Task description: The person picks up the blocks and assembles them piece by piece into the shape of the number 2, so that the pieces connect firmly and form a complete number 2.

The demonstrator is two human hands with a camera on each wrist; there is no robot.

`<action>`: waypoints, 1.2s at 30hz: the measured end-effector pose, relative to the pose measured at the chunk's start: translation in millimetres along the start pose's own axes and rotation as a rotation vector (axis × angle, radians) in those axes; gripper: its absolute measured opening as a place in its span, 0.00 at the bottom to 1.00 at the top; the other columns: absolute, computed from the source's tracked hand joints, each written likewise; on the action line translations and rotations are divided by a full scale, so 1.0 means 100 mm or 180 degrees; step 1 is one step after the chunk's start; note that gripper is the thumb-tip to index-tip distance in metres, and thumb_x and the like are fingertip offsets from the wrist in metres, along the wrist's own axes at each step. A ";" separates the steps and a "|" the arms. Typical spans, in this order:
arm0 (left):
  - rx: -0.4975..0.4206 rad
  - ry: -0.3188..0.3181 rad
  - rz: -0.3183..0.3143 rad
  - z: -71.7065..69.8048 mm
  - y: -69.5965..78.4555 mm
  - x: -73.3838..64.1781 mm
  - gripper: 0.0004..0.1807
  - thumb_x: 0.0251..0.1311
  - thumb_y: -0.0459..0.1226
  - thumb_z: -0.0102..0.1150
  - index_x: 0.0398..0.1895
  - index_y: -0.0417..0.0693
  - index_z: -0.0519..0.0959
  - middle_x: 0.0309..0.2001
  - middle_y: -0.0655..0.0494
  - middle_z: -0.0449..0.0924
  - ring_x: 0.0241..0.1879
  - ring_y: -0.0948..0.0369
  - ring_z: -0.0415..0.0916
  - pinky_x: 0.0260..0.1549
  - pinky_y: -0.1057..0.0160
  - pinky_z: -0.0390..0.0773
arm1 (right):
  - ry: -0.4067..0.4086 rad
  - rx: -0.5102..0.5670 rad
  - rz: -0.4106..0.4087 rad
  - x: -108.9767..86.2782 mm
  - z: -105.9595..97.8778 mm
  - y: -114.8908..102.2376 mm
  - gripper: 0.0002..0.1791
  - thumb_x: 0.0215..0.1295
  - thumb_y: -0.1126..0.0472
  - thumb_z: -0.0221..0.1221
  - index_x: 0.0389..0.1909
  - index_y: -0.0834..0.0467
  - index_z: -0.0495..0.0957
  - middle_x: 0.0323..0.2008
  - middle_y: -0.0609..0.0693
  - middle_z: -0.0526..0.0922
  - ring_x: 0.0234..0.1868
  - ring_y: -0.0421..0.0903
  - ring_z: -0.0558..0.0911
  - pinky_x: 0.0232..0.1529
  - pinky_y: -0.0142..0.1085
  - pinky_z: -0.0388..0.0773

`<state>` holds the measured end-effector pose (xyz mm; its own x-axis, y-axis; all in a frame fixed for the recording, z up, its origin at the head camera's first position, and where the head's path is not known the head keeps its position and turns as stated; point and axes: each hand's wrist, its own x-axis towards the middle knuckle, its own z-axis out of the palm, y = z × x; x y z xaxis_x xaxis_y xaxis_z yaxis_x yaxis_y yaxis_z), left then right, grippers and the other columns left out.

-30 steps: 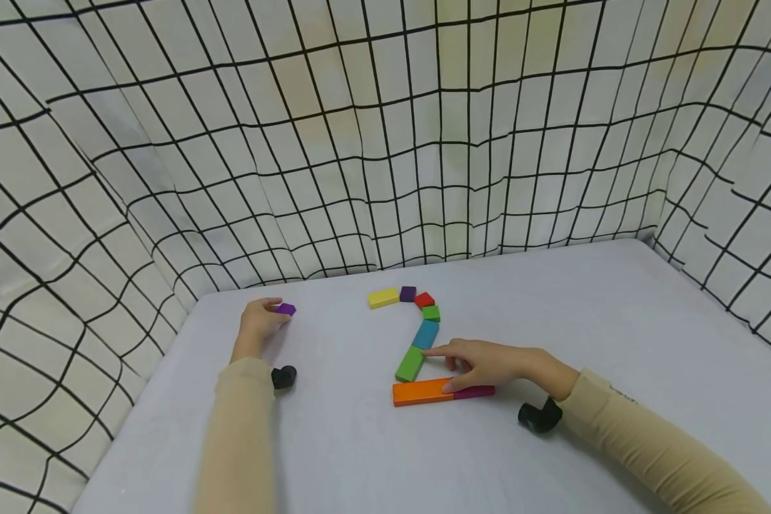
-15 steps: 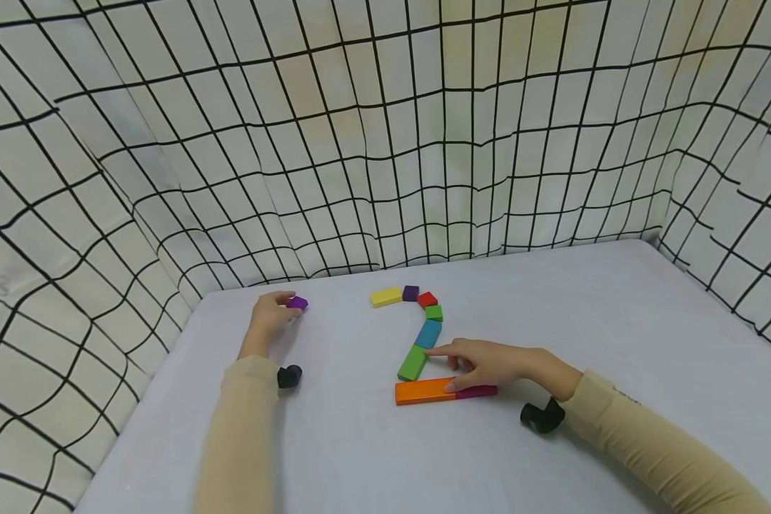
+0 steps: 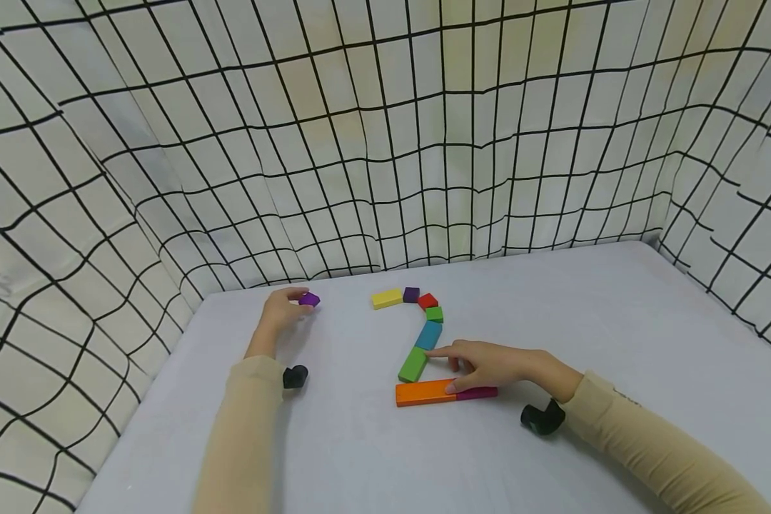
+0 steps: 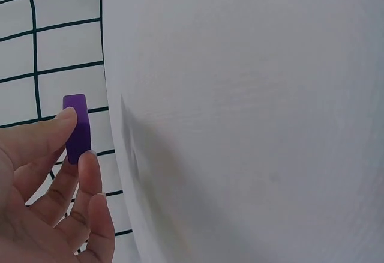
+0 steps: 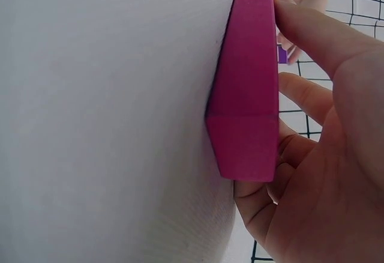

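My left hand (image 3: 281,313) pinches a small purple block (image 3: 309,300) between thumb and fingertips over the table's far left; in the left wrist view the block (image 4: 79,132) is held clear of the tabletop. My right hand (image 3: 491,363) rests near the middle, index finger stretched to the edge of a light green block (image 3: 413,365). Its thumb touches the long orange block (image 3: 424,392) where this meets a magenta block (image 3: 478,393). From the green block, a curving row runs away through a blue block (image 3: 429,334), small green (image 3: 434,314), red (image 3: 427,301), dark purple (image 3: 411,294) and yellow (image 3: 387,298).
A white table (image 3: 347,457) carries the blocks. White walls with a black grid (image 3: 385,143) stand along its back and sides. A dark wrist-worn device (image 3: 542,417) sits by the right wrist, another dark device (image 3: 295,377) by the left.
The left hand has carried the purple block to the right and slightly farther away. The right hand and the row of blocks keep their places; the head view has shifted slightly.
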<state>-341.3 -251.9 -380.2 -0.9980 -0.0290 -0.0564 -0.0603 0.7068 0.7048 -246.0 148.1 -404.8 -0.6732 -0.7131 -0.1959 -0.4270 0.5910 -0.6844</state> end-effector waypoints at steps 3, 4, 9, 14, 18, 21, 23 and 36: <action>0.0005 -0.0007 0.0065 0.01 0.01 0.01 0.28 0.69 0.30 0.60 0.71 0.32 0.69 0.69 0.30 0.67 0.70 0.37 0.61 0.68 0.41 0.63 | 0.0004 -0.0002 -0.0030 0.00 -0.01 0.00 0.37 0.69 0.52 0.66 0.77 0.50 0.66 0.43 0.45 0.73 0.41 0.45 0.71 0.38 0.34 0.70; 0.0002 -0.0015 0.0085 0.01 0.02 0.01 0.28 0.69 0.30 0.60 0.70 0.31 0.69 0.69 0.30 0.67 0.70 0.37 0.61 0.68 0.41 0.63 | 0.0004 -0.0004 -0.0041 0.00 -0.01 0.00 0.37 0.69 0.52 0.66 0.77 0.50 0.66 0.42 0.45 0.73 0.41 0.45 0.71 0.38 0.34 0.69; 0.0001 -0.0050 0.0144 0.07 0.05 0.01 0.27 0.69 0.30 0.61 0.70 0.32 0.70 0.68 0.30 0.69 0.70 0.37 0.61 0.68 0.41 0.63 | 0.0003 -0.0004 -0.0053 0.01 0.00 0.01 0.37 0.69 0.53 0.67 0.77 0.51 0.66 0.42 0.46 0.74 0.41 0.45 0.71 0.38 0.34 0.69; 0.0059 -0.0042 0.0239 0.14 0.11 0.01 0.26 0.68 0.30 0.61 0.69 0.32 0.72 0.66 0.31 0.71 0.69 0.37 0.63 0.67 0.41 0.64 | 0.0002 -0.0017 -0.0044 0.01 0.00 0.00 0.37 0.69 0.52 0.66 0.77 0.51 0.66 0.43 0.46 0.74 0.41 0.45 0.71 0.38 0.34 0.70; 0.0077 -0.0056 0.0240 0.18 0.14 0.00 0.26 0.68 0.30 0.62 0.68 0.33 0.72 0.66 0.31 0.71 0.69 0.37 0.63 0.67 0.41 0.64 | -0.0001 -0.0009 -0.0059 0.01 0.00 0.01 0.37 0.69 0.52 0.66 0.77 0.51 0.66 0.43 0.46 0.74 0.41 0.45 0.71 0.38 0.34 0.70; 0.0103 -0.0057 0.0244 0.20 0.16 -0.01 0.26 0.68 0.30 0.62 0.68 0.33 0.73 0.66 0.31 0.71 0.69 0.37 0.63 0.67 0.41 0.64 | -0.0004 -0.0018 -0.0057 0.01 0.00 0.01 0.37 0.69 0.52 0.66 0.77 0.51 0.66 0.43 0.45 0.74 0.42 0.45 0.71 0.38 0.34 0.70; 0.0113 -0.0062 0.0243 0.22 0.16 -0.01 0.26 0.67 0.30 0.62 0.68 0.33 0.73 0.65 0.31 0.72 0.69 0.37 0.63 0.67 0.41 0.64 | 0.0000 -0.0022 -0.0057 0.01 0.00 0.02 0.37 0.69 0.53 0.66 0.77 0.51 0.66 0.43 0.45 0.74 0.42 0.45 0.71 0.39 0.34 0.70; 0.0066 -0.0158 0.0202 0.30 0.26 0.00 0.27 0.67 0.31 0.63 0.69 0.37 0.74 0.67 0.34 0.72 0.70 0.38 0.63 0.67 0.42 0.64 | 0.0005 -0.0048 -0.0100 0.02 0.00 0.03 0.36 0.70 0.53 0.66 0.77 0.51 0.66 0.43 0.46 0.74 0.41 0.45 0.71 0.38 0.34 0.69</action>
<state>-342.7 -212.1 -383.2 -0.9976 0.0510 -0.0474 0.0039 0.7206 0.6934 -249.0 148.1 -407.2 -0.6602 -0.7308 -0.1732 -0.4570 0.5739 -0.6795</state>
